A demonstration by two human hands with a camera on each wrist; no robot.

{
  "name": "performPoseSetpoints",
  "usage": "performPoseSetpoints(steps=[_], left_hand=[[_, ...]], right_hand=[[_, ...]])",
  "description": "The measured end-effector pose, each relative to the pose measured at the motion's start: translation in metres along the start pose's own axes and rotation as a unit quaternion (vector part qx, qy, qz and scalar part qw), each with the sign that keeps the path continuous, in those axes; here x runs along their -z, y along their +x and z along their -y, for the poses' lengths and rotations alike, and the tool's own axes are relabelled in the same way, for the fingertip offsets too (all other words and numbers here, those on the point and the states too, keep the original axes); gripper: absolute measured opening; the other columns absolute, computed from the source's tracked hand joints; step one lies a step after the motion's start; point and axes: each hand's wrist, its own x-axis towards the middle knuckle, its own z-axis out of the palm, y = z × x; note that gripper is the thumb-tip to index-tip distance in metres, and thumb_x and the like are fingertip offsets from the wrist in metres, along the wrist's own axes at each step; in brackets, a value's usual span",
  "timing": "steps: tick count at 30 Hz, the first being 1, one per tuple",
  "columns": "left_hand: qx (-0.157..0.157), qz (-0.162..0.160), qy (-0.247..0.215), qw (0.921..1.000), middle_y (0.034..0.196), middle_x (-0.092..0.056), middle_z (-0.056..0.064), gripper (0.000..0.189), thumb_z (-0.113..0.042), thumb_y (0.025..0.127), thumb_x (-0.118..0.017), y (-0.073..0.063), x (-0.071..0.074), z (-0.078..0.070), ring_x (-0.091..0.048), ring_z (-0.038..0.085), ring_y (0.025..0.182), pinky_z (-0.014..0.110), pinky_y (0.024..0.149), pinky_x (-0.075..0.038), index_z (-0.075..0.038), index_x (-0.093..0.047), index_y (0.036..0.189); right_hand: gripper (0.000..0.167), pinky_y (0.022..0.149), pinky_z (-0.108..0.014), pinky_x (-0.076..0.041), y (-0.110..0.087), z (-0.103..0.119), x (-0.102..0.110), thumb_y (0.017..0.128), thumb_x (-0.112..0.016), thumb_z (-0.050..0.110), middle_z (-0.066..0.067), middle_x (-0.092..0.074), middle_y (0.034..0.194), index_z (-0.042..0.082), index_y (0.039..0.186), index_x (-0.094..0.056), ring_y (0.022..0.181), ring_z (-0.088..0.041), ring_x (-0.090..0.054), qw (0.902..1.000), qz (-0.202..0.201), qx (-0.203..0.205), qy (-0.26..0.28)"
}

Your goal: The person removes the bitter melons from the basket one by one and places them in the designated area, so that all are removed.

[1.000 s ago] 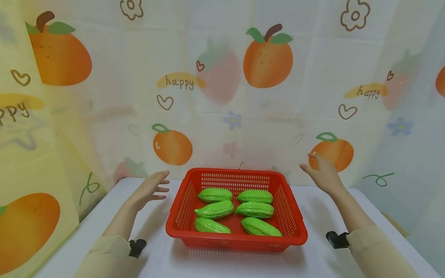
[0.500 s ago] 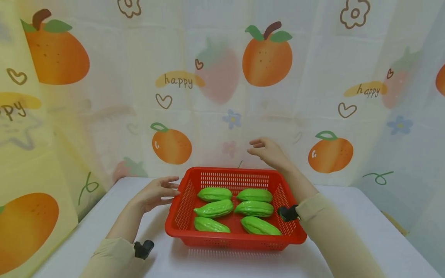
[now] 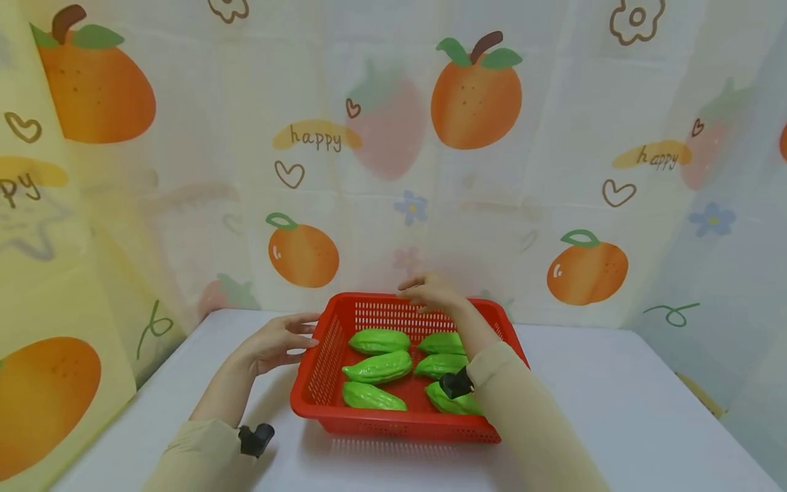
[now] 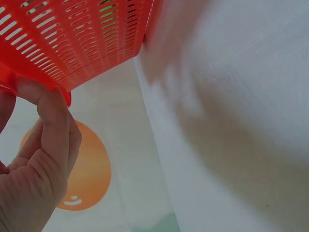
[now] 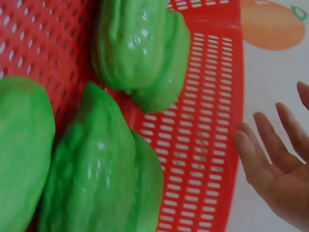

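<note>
A red slotted plastic basket (image 3: 338,413) stands on the table, with several bright green bitter melons (image 3: 377,369) lying inside in two columns. At its left rim, my left hand (image 3: 270,345) pinches the edge near the far left corner. The left wrist view shows that hand (image 4: 46,145) with bent fingers at the rim and only part of the thumb. My right hand (image 3: 433,292) reaches across to the far rim, fingers loosely spread. In the right wrist view its fingertips lie beside the red rim (image 5: 235,145); contact is unclear. My right forearm hides part of the right-hand melons.
A white cloth covers the table (image 3: 615,389). Behind it hangs a fruit-patterned curtain (image 3: 529,184) close to the far table edge, with a yellowish panel (image 3: 67,287) at the left. A small black wrist camera (image 3: 456,384) hangs over the basket.
My right hand has swept left and down from beside the basket to its far rim. My left hand has moved right onto the left rim. The basket stays in place.
</note>
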Motion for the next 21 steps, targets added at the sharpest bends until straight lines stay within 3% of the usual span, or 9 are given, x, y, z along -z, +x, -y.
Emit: performPoseSetpoints(steps=[8, 18, 21], left_hand=[[-0.002, 0.007, -0.006, 1.0, 0.149, -0.043, 0.025, 0.069, -0.014, 0.092, -0.066, 0.0, 0.001, 0.001, -0.064, 0.017, 0.106, 0.039, 0.093, -0.055, -0.007, -0.034, 0.153], [-0.01, 0.015, -0.019, 0.9997, 0.15, -0.041, 0.025, 0.068, -0.013, 0.092, -0.065, -0.002, 0.001, 0.004, -0.063, 0.017, 0.107, 0.04, 0.093, -0.055, -0.005, -0.033, 0.153], [-0.01, 0.013, -0.019, 0.9997, 0.15, -0.041, 0.025, 0.068, -0.014, 0.093, -0.064, -0.001, 0.001, 0.004, -0.062, 0.018, 0.107, 0.04, 0.093, -0.055, -0.005, -0.033, 0.153]], right_hand=[[0.035, 0.101, -0.052, -0.051, 0.008, -0.005, -0.016, 0.095, -0.065, 0.019, -0.017, -0.061, 0.135, 0.005, 0.127, -0.065, 0.122, -0.037, -0.06, 0.9995, -0.009, -0.029, -0.008], [0.042, 0.103, -0.051, -0.05, 0.011, -0.015, -0.029, 0.094, -0.064, 0.018, -0.018, -0.058, 0.139, 0.002, 0.133, -0.06, 0.129, -0.041, -0.056, 0.9971, 0.033, -0.061, -0.033], [0.043, 0.102, -0.048, -0.051, 0.012, -0.017, -0.031, 0.093, -0.066, 0.018, -0.016, -0.06, 0.135, 0.003, 0.133, -0.06, 0.12, -0.036, -0.061, 0.9956, 0.033, -0.078, -0.04]])
